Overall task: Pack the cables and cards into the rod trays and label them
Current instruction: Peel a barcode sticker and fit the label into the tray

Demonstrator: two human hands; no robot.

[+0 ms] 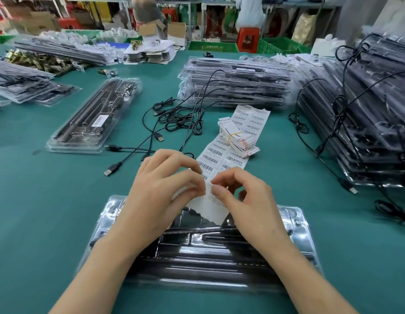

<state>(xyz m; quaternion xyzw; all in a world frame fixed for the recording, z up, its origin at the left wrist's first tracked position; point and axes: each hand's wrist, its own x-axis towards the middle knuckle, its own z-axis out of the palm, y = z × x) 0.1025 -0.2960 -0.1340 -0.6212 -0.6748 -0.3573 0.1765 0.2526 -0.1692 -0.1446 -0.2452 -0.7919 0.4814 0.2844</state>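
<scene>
Pinching the near end of the label sheet [220,155], the left hand [165,191] curls its thumb and fingers round the white paper. The right hand [244,200] nips the same paper between its thumb and first finger, right next to the left thumb. Both hands are in the middle of the picture, just above the clear tray [296,225] at the bottom middle, which has long black rods [197,273] in it. The sheet runs up and to the right from the hands and lies flat on the green table [38,211], with rows of bar codes on it. A tied bundle of cards [239,139] sits on top of the sheet, right of the middle. Loose black cables [179,118] lie in a tangle above the hands. A second tray [83,132] with a sticker [99,121] on it lies at the left. There are piles of trays [237,85] at the upper middle and along the right edge.
</scene>
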